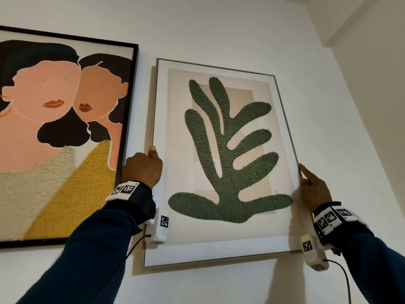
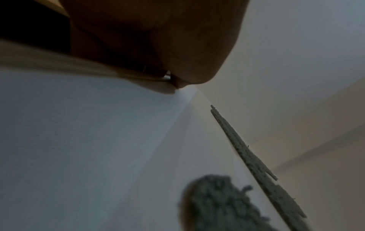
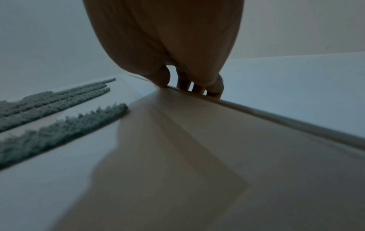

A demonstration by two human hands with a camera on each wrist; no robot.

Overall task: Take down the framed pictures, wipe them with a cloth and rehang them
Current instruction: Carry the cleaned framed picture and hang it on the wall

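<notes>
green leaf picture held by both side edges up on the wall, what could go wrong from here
1. The green leaf picture sits tilted, and the left hand and right hand grip only its thin side edges, so it could slip.
2. Its left edge is close to the black-framed portrait; swinging it could knock that frame.
3. The back is hidden, so any hanging point cannot be seen and could catch or miss.

Your left hand point(image 1: 142, 168) hides its fingers behind the leaf picture point(image 1: 221, 150) — only the thumb shows. The portrait picture point(image 1: 59, 132) runs off the left edge; the left wrist view's near leaf is blurred.
</notes>
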